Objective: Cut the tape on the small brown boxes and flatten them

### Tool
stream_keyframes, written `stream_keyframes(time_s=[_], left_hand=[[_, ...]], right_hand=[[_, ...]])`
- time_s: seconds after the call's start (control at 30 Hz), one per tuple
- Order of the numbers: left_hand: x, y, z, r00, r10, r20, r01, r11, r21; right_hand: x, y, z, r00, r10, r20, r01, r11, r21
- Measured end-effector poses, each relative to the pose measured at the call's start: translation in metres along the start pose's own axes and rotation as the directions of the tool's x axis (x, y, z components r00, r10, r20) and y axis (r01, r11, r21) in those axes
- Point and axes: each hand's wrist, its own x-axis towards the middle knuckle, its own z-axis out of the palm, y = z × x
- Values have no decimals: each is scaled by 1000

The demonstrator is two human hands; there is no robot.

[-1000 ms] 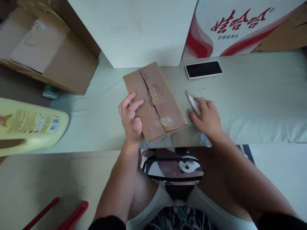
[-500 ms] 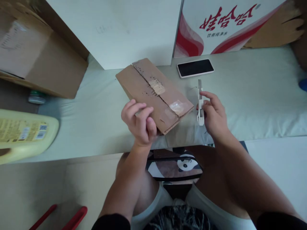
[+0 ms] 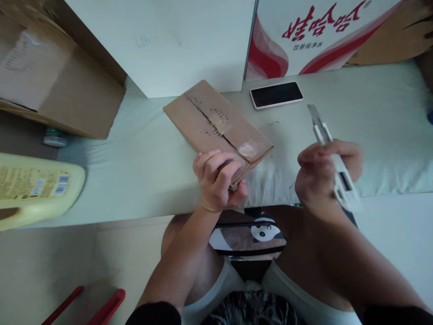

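The left hand (image 3: pixel 218 180) had a grip on the near corner of a small brown box (image 3: pixel 199 110). Its fingers bent over the top, and its thumb was by the near edge. The box sat at the middle of the table (image 3: pixel 131 180), which had a pale green cloth on it. A dark line ran down the middle of the box's top, and shiny tape showed at the near end.

The right hand (image 3: pixel 316 174), a bit blurry, was closed around a white cutter (image 3: pixel 344 180) with its blade out. The blade pointed away from the person and was well apart from the box.

A phone (image 3: pixel 276 95) with a dark screen lay near the box, in front of a white and red carton (image 3: pixel 314 36). A big yellow bottle (image 3: pixel 72 180) was far to the left.
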Motion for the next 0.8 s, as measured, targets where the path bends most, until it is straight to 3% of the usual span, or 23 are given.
stream_keyframes(time_s=[0.1,0.17,0.23,0.3,0.47,0.63,0.8], left_hand=[[-1,2,-1,1000,-17,8,17,1000,9],[-1,3,-1,1000,-24,1,24,1000,9],[-2,4,-2,999,-31,7,31,999,7],[-2,4,-2,999,-32,19,32,999,3],[-3,4,-2,999,-34,18,34,999,-4],[-3,6,-1,999,-43,-9,43,999,-13],[-3,7,-1,999,-52,9,52,998,22]], right_hand=[[-6,-20,0,979,-203,-30,205,971,123],[-9,-31,-1,945,-280,167,259,956,137],[-10,-38,-3,882,-276,383,267,961,76],[-11,-41,-4,843,-245,478,281,960,-2],[-15,-37,4,851,-373,370,404,915,-8],[-12,-40,8,740,-499,451,582,811,-57],[-12,-42,8,766,-481,426,564,821,-89]])
